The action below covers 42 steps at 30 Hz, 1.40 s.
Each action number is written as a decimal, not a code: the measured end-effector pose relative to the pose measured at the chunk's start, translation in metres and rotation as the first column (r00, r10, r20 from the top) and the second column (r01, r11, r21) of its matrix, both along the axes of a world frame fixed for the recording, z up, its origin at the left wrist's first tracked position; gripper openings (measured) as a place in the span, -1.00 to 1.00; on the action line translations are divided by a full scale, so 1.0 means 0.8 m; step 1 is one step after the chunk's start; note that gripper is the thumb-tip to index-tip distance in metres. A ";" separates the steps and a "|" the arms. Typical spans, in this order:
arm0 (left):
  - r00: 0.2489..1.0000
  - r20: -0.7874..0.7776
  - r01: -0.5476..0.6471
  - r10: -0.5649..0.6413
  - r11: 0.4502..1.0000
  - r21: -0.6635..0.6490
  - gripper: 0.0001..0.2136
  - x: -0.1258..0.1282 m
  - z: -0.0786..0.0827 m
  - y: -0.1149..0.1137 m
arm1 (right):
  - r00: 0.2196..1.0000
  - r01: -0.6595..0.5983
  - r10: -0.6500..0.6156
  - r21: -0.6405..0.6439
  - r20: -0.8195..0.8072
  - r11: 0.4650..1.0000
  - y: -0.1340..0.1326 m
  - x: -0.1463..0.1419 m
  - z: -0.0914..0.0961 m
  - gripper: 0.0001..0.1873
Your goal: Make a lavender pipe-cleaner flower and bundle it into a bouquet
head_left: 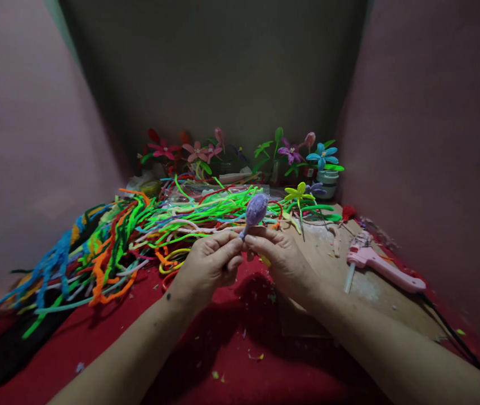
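A fuzzy purple pipe-cleaner flower bud (256, 210) stands upright between my hands, tilted a little to the right. My left hand (214, 259) pinches its narrow base between thumb and forefinger. The fingers of my right hand (284, 256) close on the same base from the other side. Both sets of fingertips nearly meet there and hide the lower end of the bud. Just behind the bud lies a heap of loose pipe cleaners (206, 214), mostly bright green.
A pink glue gun (385, 269) rests on a cardboard sheet (375, 295) at the right, its cord trailing off. More tangled pipe cleaners (108, 247) spread left. Finished flowers (322, 156) stand along the back wall. Scraps dot the red cloth (231, 360).
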<state>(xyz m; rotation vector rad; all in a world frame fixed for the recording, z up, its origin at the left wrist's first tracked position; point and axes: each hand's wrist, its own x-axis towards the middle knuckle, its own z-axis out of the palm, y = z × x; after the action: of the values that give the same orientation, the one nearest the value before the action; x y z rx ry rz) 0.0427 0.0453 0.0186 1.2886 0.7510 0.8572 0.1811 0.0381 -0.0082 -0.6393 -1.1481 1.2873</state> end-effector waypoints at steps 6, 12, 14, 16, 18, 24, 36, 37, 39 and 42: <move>0.980 0.181 0.114 -0.087 0.983 -0.145 -0.83 -0.004 0.000 0.000 | 0.997 -0.050 0.046 -0.077 -0.055 0.996 0.003 0.003 -0.002 -0.93; 0.903 0.348 0.332 -0.250 0.922 -0.199 -0.82 -0.008 -0.010 0.005 | 0.960 -0.230 0.186 -0.211 -0.209 0.950 0.001 0.004 0.003 -0.73; 0.900 0.333 0.358 -0.282 0.913 -0.194 -0.84 -0.010 -0.010 0.006 | 0.954 -0.250 0.206 -0.199 -0.216 0.948 0.002 0.004 0.003 -0.79; 0.924 0.261 0.328 -0.279 0.930 -0.164 -0.83 -0.010 -0.008 0.006 | 0.962 -0.218 0.180 -0.176 -0.207 0.960 0.003 0.003 0.002 -0.86; 0.967 0.115 0.238 -0.228 0.968 -0.081 -0.80 -0.009 -0.004 0.004 | 0.972 -0.158 0.122 -0.176 -0.200 0.972 0.004 0.003 0.000 -0.90; 0.888 -0.318 -0.062 0.331 0.772 0.632 -0.87 0.000 -0.012 -0.004 | 0.981 -0.030 -0.020 -0.253 -0.192 0.967 0.004 0.000 -0.004 -0.91; 0.995 0.067 0.076 -0.074 0.997 -0.031 -0.83 -0.002 -0.004 0.001 | 0.983 -0.100 0.059 -0.240 -0.171 0.966 0.005 0.002 -0.001 -0.83; 0.981 0.140 0.147 -0.132 0.984 -0.098 -0.84 -0.004 -0.005 0.002 | 0.978 -0.136 0.094 -0.228 -0.186 0.964 0.005 0.003 -0.002 -0.82; 0.939 0.259 0.276 -0.224 0.944 -0.183 -0.86 -0.007 -0.007 0.005 | 0.963 -0.209 0.169 -0.186 -0.211 0.960 0.005 0.004 -0.003 -0.82; 0.914 0.277 0.362 -0.298 0.906 -0.219 -0.87 -0.009 -0.008 0.007 | 0.959 -0.210 0.176 -0.136 -0.224 0.968 0.004 0.003 -0.001 -0.87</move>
<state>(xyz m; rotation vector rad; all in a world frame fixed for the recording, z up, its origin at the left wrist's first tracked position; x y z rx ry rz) 0.0358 0.0509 0.0122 1.0126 0.4203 0.5945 0.1838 0.0416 -0.0091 -0.5007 -0.9575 1.5868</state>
